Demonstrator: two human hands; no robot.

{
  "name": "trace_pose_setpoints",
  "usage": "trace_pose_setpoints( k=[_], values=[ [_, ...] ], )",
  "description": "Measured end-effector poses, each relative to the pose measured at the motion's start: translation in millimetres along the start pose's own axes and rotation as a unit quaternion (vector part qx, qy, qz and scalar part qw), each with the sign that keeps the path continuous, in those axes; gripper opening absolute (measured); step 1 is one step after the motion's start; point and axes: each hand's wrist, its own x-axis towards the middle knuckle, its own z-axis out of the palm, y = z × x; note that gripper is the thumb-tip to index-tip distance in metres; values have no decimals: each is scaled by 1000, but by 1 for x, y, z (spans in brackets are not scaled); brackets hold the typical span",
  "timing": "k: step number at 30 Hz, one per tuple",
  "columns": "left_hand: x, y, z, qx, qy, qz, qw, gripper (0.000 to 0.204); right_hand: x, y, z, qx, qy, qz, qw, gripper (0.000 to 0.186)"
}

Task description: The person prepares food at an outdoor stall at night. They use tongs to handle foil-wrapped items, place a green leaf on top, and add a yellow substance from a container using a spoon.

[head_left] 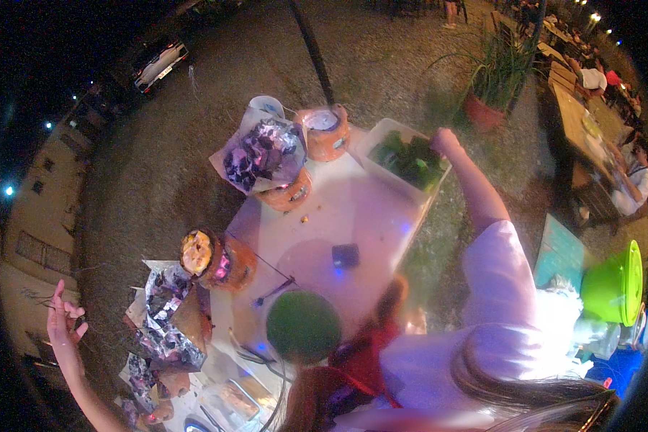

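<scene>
My left hand (66, 322) is raised at the far left, fingers apart and partly bent, holding nothing, outside a foil-lined paper tray (167, 291). My right hand (445, 142) is closed at the upper right corner of a translucent plastic container (376, 135) of blurred green leaves (405, 160), apparently gripping its rim. Beside the container stand a clay stove (325, 140) and another (284, 196), topped by a paper sheet of dark lumps (263, 151). A third stove (232, 266) bears a pan of yellowish food (196, 252). A green disc (302, 327) lies near me on the pale table (331, 201).
A dark pole (313, 50) rises behind the table; a potted plant (484, 108) stands beyond my right hand. At right are a lime green bucket (612, 284), a turquoise board (558, 255), and wooden tables (579, 126) with seated people. A car (158, 66) is parked at upper left.
</scene>
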Motion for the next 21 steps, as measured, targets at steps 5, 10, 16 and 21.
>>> trace_pose_setpoints(
  k=[5,10,16,21],
  values=[
    [6,-9,-2,21,5,21,1000,46,5,22,-2,303,-168,-124,930,26],
    [4,-12,-1,53,40,10,998,46,-7,28,24,443,-245,-52,861,23],
    [-3,-10,1,36,31,15,999,47,4,21,28,317,-175,-124,924,28],
    [-7,-9,4,38,43,23,998,48,1,11,26,558,-232,-4,797,25]
  ],
)
